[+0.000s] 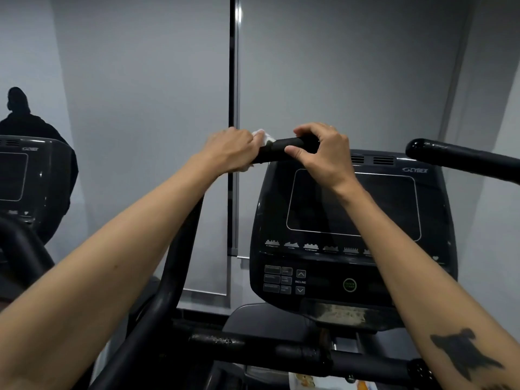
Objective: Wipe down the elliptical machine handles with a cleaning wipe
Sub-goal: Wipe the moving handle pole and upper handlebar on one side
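Two elliptical consoles appear: the main console [351, 235], dark, with one blank screen [353, 205], a row of program icons beneath it, a cluster of buttons marked INCLINE and one round green-ringed button [350, 284]; and a second console [25, 175] at the left edge, partly cut off, with a dark figure [19, 114] beyond it. Behind both stand grey wall panels divided by one vertical black strip [233, 80].

Two moving handles are in view. The left handle [284, 152] rises as a curved black bar from the lower left and ends in a horizontal grip in front of the top edge of the main console. The right handle [461, 157] enters from the right edge, its rounded tip free and untouched. One horizontal crossbar [281, 350] runs below the main console.

Two bare forearms reach up from the lower corners; the right forearm bears one dark tattoo [464, 353].

The left hand [228, 149] is closed around the left handle near its bend, fingers curled over the top, pressing one white cleaning wipe [263, 136] against the bar; the wipe shows as a crumpled patch beside the knuckles and a small edge beneath the palm. The right hand [323, 150] is clamped on the end of the same grip, fingers hooked over the top and thumb underneath, just beside the left hand but not touching it.
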